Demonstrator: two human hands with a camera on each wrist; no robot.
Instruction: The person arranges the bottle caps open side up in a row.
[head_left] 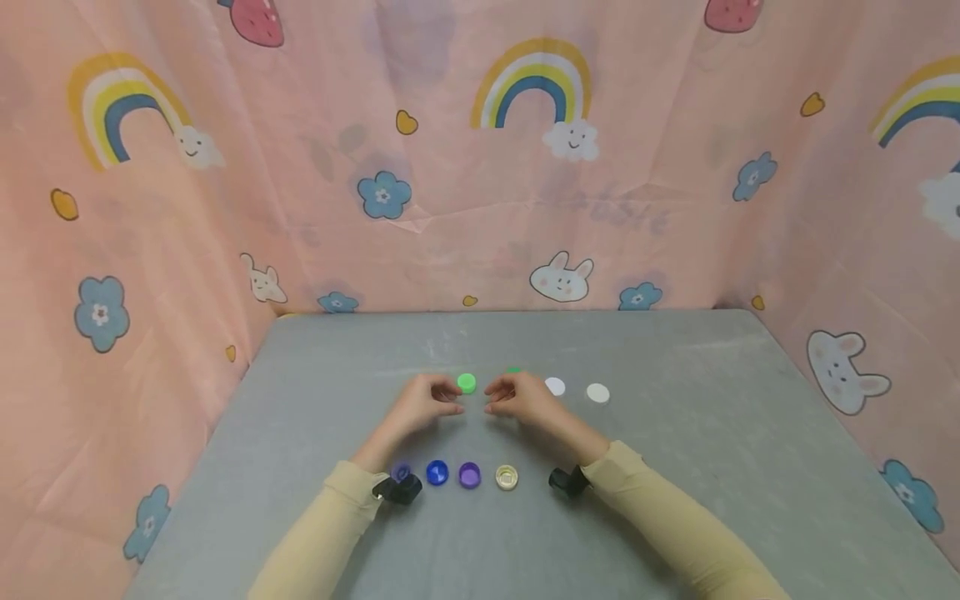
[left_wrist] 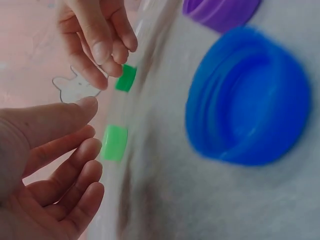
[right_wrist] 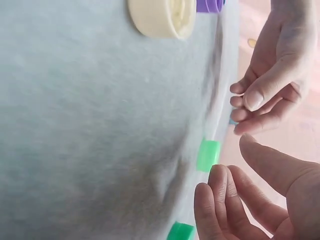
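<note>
My left hand (head_left: 422, 402) and right hand (head_left: 527, 398) hover over the table's middle, facing each other with a gap between. Their fingers bend loosely around nothing. A light green bottle cap (head_left: 467, 383) lies just beyond the left fingertips. Behind the right hand, a darker green cap (head_left: 513, 370) is mostly hidden. Nearer to me is a row of upturned caps: a blue one (head_left: 437, 473), a purple one (head_left: 469, 476), a cream one (head_left: 507, 477), and a bluish-purple one (head_left: 402, 472) partly covered by the left wrist's camera. In the left wrist view, the blue cap's hollow inside shows large.
Two white caps (head_left: 555, 387) (head_left: 597, 393) lie to the right in the far row, one close by my right hand. Black cameras (head_left: 400, 489) sit at both wrists. Pink printed curtains (head_left: 450, 250) enclose the grey table (head_left: 675, 358) at the back and sides.
</note>
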